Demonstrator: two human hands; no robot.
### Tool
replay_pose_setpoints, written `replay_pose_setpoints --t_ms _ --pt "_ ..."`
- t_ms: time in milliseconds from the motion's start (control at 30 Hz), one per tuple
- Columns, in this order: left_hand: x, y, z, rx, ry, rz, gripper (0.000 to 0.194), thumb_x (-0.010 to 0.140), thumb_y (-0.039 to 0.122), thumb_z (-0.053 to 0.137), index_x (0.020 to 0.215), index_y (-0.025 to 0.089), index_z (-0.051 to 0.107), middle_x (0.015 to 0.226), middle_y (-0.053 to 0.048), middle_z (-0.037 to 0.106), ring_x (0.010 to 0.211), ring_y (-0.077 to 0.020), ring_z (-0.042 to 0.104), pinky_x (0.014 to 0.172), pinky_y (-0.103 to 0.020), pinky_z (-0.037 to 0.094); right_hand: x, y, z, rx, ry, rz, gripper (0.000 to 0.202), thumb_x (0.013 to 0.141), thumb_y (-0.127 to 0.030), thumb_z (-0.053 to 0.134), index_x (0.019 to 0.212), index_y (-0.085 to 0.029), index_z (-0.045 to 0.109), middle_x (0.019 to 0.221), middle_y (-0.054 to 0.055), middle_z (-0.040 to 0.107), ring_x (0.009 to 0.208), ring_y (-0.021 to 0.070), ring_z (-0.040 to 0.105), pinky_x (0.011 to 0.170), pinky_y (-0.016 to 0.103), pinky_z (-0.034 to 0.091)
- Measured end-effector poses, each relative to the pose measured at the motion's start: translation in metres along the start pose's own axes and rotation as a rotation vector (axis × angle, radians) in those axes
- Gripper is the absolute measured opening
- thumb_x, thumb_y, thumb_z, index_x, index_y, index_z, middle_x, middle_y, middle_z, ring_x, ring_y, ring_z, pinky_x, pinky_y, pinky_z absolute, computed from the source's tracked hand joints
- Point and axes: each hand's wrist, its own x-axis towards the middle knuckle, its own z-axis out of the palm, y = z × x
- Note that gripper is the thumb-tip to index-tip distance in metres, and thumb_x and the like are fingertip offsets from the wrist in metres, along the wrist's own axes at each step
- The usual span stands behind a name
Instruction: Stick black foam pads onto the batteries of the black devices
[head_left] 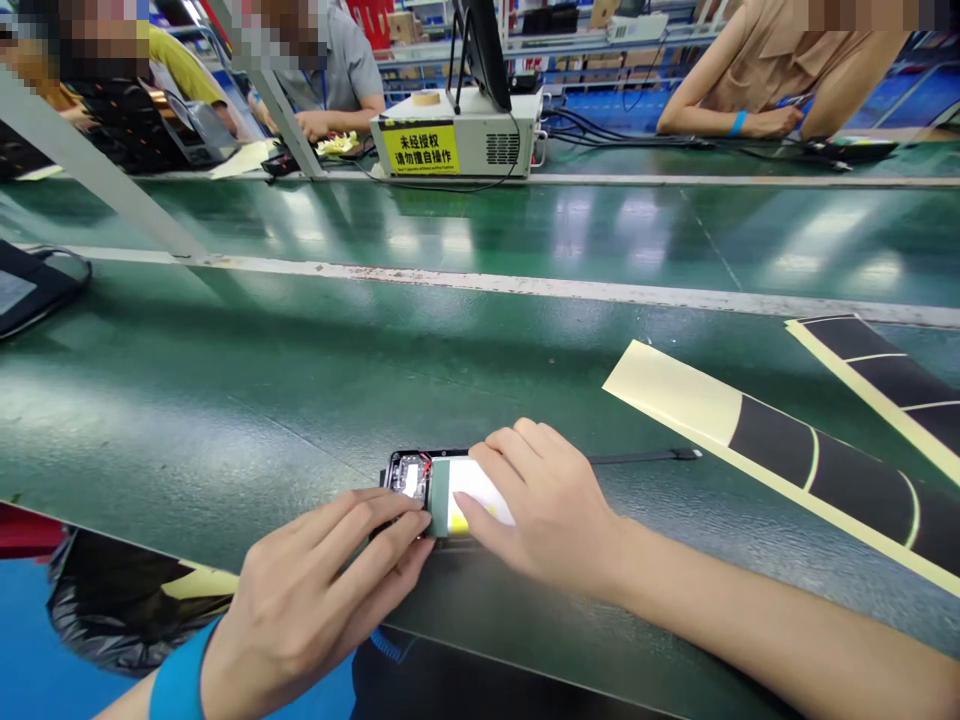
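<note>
An uncovered black electronic device (409, 455) lies near the table's front edge, its inside facing up. A circuit board (407, 478) with thin red wires shows at its left end. Beside the board sits a white pouch battery (480, 478) with a green band and a yellow patch. My left hand (337, 560) has its fingers together on the device's lower left part, tips at the green band. My right hand (536, 490) is curled over the right part, thumb on the battery, hiding that end. A flat black cable (637, 459) stretches out to the right.
Sheets of black stickers on cream backing (780, 440) lie at the right. A dark device (34, 285) is at the far left. Below the table edge hangs a black bag (105, 600). Across the bench are a test box (457, 140) with a yellow sign and several people.
</note>
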Motion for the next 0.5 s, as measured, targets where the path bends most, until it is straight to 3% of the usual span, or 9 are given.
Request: replay_pose_setpoints --t_ms 167,267,400,500 --pt "0.010 0.000 -0.004 0.004 -0.024 -0.071 0.019 0.091 0.017 0.066 0.109 0.015 0.064 0.111 -0.005 0.065 0.094 -0.0170 0.062 0.080 -0.032 0.049 -0.001 0.000 0.001 0.013 -0.004 0.001 0.039 0.103 -0.031 0.041 0.086 -0.006 0.066 0.081 0.009 0.053 0.071 0.0233 0.039 0.061 0.038 0.031" --pt "0.015 -0.008 -0.006 0.012 -0.098 -0.063 0.026 0.094 0.024 0.060 0.120 0.017 0.059 0.127 -0.007 0.061 0.107 -0.0209 0.061 0.078 -0.033 0.053 -0.001 0.000 0.001 0.028 -0.010 0.001 0.037 0.103 -0.030 0.041 0.085 -0.007 0.065 0.081 0.009 0.053 0.071 0.0231 0.039 0.062 0.038 0.032" --pt "0.021 -0.023 -0.003 -0.045 -0.224 0.009 0.049 0.096 0.033 0.057 0.140 0.017 0.044 0.148 -0.009 0.046 0.129 -0.0246 0.051 0.098 -0.038 0.054 -0.001 0.001 0.001 0.030 -0.014 -0.003 0.037 0.103 -0.029 0.039 0.088 -0.007 0.065 0.081 0.009 0.053 0.071 0.0235 0.039 0.062 0.038 0.032" --pt "0.027 -0.029 -0.002 -0.133 -0.261 0.059 0.056 0.097 0.028 0.054 0.147 0.015 0.035 0.143 -0.010 0.052 0.128 -0.0215 0.053 0.102 -0.034 0.053 -0.002 0.000 0.000 0.031 -0.021 -0.004 0.036 0.104 -0.027 0.036 0.095 -0.006 0.064 0.082 0.009 0.053 0.072 0.0247 0.041 0.063 0.038 0.033"
